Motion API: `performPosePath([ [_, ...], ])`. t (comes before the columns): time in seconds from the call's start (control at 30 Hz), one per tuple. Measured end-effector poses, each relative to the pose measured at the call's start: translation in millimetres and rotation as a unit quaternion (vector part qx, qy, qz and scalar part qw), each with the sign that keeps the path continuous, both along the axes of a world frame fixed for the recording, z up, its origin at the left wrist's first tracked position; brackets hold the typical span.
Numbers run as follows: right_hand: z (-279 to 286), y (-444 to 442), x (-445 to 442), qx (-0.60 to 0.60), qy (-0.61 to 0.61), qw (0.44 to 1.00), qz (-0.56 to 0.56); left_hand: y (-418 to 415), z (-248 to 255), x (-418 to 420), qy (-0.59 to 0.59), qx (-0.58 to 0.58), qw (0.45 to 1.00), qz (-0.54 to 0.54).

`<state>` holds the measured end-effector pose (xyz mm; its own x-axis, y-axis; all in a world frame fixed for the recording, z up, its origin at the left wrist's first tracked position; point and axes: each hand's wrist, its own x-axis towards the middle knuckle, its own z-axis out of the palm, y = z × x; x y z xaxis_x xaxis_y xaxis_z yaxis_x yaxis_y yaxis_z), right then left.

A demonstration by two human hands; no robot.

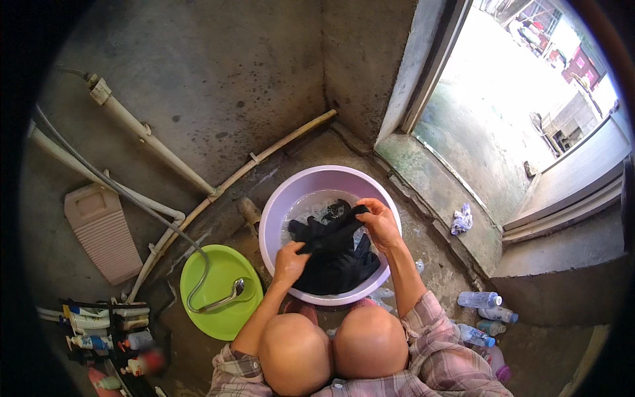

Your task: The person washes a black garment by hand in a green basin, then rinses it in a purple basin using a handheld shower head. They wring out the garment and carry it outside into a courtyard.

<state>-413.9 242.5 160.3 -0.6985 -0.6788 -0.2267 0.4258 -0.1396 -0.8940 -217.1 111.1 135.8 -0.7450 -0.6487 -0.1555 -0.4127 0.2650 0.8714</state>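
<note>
A round pale purple plastic basin (269, 218) stands on the floor in front of my knees, holding sudsy water. Black wet cloth (332, 268) lies partly in the water, and part of it is raised between my hands. My left hand (290, 262) pinches the cloth near the basin's left side. On the right, my right hand (381, 223) grips another part of the same cloth, higher up, over the basin's right side. The cloth's lower part is bunched against the near wall of the basin.
Left of the basin, a green plastic basin (223, 327) holds a shower head (238, 287) on a hose. A pink washboard (106, 238) leans by the wall pipes. Bottles crowd a rack at lower left. Plastic bottles (478, 299) and a crumpled cloth (462, 219) lie right, near the doorway.
</note>
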Motion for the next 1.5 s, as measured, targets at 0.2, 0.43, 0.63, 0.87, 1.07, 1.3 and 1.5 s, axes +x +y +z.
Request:
performPosePath([
  [0.2,-31,3,6,0.039,-0.168,0.985,-0.004,-43,-21,26,0.242,0.11,0.916,0.3],
  [0.43,-154,27,28,0.367,-0.03,0.927,-0.07,-45,29,27,0.301,0.228,0.857,0.35],
  [0.63,-125,21,18,0.275,-0.218,0.935,-0.041,-36,18,25,0.117,0.099,0.954,0.257],
  [0.87,-39,11,23,0.114,-0.076,0.991,0.01,-31,-33,38,-0.048,-0.085,0.988,0.117],
  [1.07,75,-2,44,-0.004,-0.06,0.995,0.076,-18,-53,7,-0.114,-0.192,0.974,0.045],
  [1.3,155,15,32,-0.047,0.049,0.997,0.04,-18,-35,-40,0.042,0.427,0.893,0.133],
  [1.5,214,34,14,-0.111,0.105,0.982,-0.107,-45,-83,-7,0.155,0.47,0.843,0.21],
])
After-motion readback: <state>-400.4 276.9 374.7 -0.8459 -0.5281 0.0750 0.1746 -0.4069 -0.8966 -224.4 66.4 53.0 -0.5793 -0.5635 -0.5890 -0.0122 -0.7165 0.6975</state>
